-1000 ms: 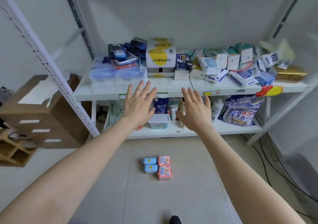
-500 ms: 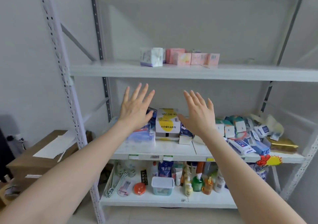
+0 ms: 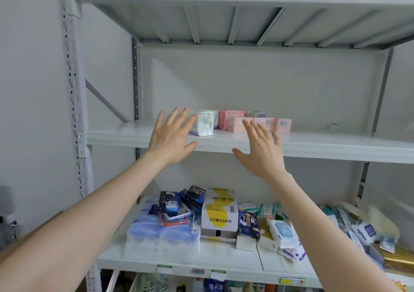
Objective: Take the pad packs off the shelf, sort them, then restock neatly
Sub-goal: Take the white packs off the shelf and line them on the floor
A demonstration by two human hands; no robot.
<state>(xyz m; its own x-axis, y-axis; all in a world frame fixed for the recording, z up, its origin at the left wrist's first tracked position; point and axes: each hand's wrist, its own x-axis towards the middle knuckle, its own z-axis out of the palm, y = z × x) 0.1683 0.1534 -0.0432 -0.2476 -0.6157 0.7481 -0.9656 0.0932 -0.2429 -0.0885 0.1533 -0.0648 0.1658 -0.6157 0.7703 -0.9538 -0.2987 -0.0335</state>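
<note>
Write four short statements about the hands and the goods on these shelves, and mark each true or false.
1. The left hand and right hand both show straight, spread fingers. True.
2. The pink packs stand to the right of the white pack on the upper shelf. True.
3. The left hand grips the white pack. False: its fingers are straight and curl round nothing; the hand is merely raised in front of the pack.
4. The white-and-yellow box stands on the upper shelf. False: it stands on the shelf below, among other goods.
</note>
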